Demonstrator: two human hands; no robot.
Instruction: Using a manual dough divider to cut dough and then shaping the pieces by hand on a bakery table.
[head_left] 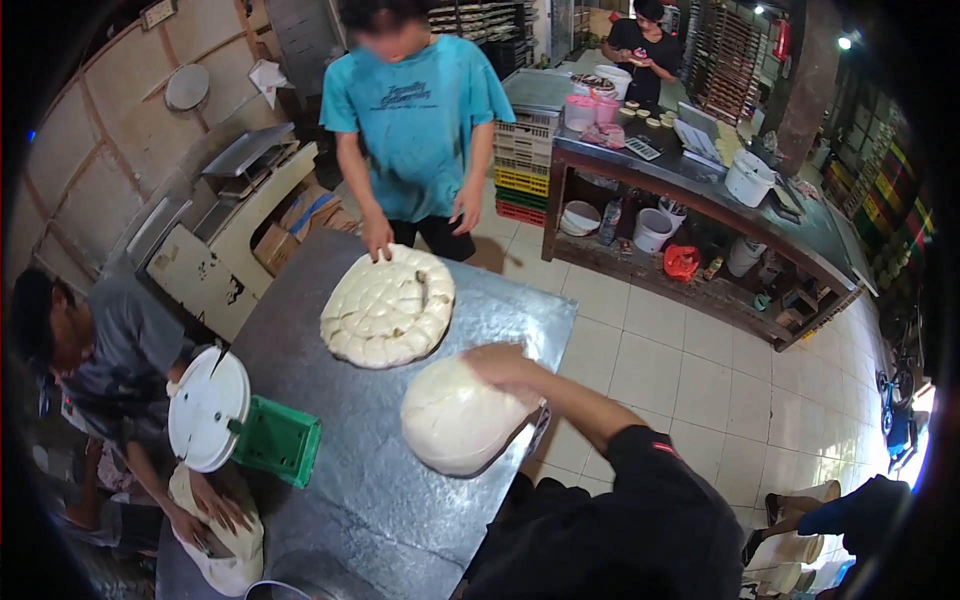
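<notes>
Beside segmented dough (385, 312), the right hand (502, 365) touches smooth dough (452, 425), its spread unclear.

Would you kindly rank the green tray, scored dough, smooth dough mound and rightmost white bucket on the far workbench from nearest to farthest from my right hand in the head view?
1. Smooth dough mound: under your right hand.
2. Scored dough: upper left, same table.
3. Green tray: table's left side.
4. White bucket: far workbench, upper right.

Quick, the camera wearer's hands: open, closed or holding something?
Left hand: not in view, so cannot be told.
Right hand: blurred but seemingly open, laid on the smooth dough mound.
</notes>
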